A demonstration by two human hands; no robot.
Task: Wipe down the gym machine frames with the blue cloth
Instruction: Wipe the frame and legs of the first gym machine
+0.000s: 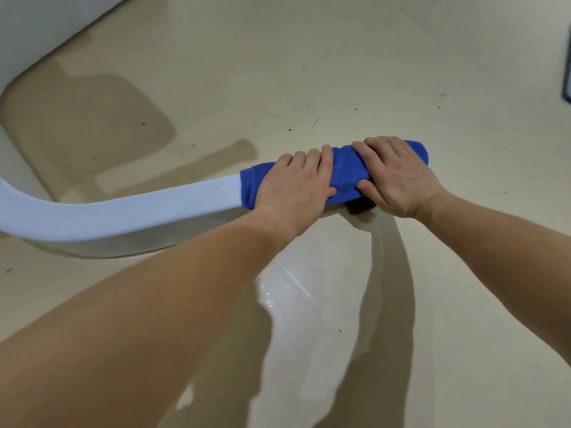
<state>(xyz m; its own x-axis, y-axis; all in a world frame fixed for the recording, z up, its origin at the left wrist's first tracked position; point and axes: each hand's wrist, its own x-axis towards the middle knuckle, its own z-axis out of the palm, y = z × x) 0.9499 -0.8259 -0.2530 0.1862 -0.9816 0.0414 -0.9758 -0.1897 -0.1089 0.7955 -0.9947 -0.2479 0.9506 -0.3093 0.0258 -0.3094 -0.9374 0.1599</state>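
**On the frame (123, 208) tip, low by the floor (340, 72): wipe snugly**

Wrapped round that tip: blue cloth (343, 168). Gripped side by side, left hand (296, 183) curled over the inner part, right hand (398, 177) closed round the outer end, thumb underneath. Keep the wrap tight, squeeze evenly, slide along the curve toward the bare white stretch, probably turning wrists to catch the underside.

Our bare forearms both reach forward; left grip (296, 183) and right grip (398, 177) sit side by side, palms down, fingers curled over the cloth (346, 168).
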